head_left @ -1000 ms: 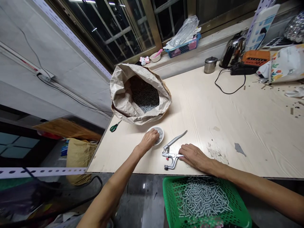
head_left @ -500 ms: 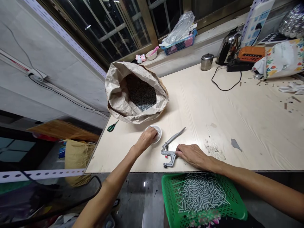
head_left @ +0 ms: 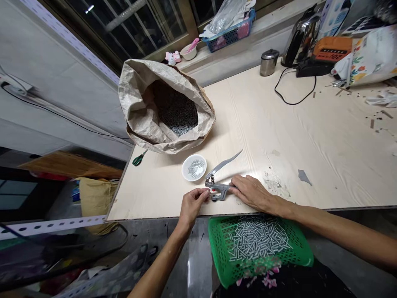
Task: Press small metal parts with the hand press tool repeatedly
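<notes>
Grey snap-fastener pliers (head_left: 223, 164) lie on the table near its front edge, one handle raised, with a spring and a red tip at the jaw. My right hand (head_left: 252, 193) is closed on the end of their lower handle. At the jaw opening, my left hand (head_left: 192, 204) pinches with thumb and forefinger; whatever is between the fingertips is too small to make out. Just behind that hand is a white bowl (head_left: 185, 170) of small clear or silvery pieces. Below the table edge, a green basket (head_left: 218, 253) holds many short metal pins (head_left: 259, 240).
A large paper-lined sack (head_left: 136, 95) of dark metal pieces stands open at the back left. Green-handled scissors (head_left: 138, 159) lie by the left edge. Farther back are a lidded metal canister (head_left: 269, 64), a kettle (head_left: 302, 35) and a cable (head_left: 287, 101).
My left hand has left the white bowl and come forward and right to the pliers' jaw. My right hand stays at the handle, and the pliers have turned slightly. The camera view has shifted.
</notes>
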`<action>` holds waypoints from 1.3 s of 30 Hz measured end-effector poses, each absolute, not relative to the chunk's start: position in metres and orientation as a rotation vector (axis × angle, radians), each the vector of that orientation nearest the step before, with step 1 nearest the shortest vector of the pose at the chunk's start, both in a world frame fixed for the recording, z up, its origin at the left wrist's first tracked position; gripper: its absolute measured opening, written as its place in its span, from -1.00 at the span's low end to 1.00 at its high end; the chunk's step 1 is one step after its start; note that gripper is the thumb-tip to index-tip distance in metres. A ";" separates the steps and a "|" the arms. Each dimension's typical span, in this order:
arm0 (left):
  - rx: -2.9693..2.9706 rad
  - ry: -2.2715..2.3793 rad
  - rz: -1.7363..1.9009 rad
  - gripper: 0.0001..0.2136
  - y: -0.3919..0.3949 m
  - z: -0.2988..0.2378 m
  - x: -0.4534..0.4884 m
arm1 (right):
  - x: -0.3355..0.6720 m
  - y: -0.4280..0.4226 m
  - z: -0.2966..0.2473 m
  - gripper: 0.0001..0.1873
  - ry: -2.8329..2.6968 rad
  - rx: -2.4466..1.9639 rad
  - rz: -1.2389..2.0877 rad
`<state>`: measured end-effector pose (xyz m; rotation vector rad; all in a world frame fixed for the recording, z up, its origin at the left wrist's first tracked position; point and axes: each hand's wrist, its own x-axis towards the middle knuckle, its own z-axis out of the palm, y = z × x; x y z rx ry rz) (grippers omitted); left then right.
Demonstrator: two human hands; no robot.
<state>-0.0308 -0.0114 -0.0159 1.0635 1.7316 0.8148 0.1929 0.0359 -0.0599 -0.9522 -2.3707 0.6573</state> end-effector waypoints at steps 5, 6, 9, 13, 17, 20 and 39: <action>1.127 1.768 0.857 -0.70 -0.015 -0.022 -0.025 | 0.198 0.036 -0.058 -0.65 -2.370 -0.896 0.653; 1.144 1.767 0.853 -0.71 -0.015 -0.025 -0.025 | 0.198 0.036 -0.058 -0.64 -2.371 -0.887 0.662; 1.213 1.771 0.827 -0.75 -0.016 -0.030 -0.028 | 0.197 0.036 -0.059 -0.63 -2.373 -0.869 0.680; 1.259 1.768 0.767 -0.75 -0.016 -0.032 -0.031 | 0.196 0.035 -0.060 -0.63 -2.382 -0.889 0.687; 1.228 1.758 0.733 -0.74 -0.014 -0.029 -0.030 | 0.196 0.035 -0.061 -0.64 -2.376 -0.897 0.703; 1.202 1.739 0.726 -0.73 -0.015 -0.031 -0.030 | 0.196 0.035 -0.063 -0.64 -2.371 -0.897 0.714; 1.344 1.725 0.716 -0.79 -0.025 -0.039 -0.030 | 0.192 0.035 -0.072 -0.62 -2.443 -0.854 0.632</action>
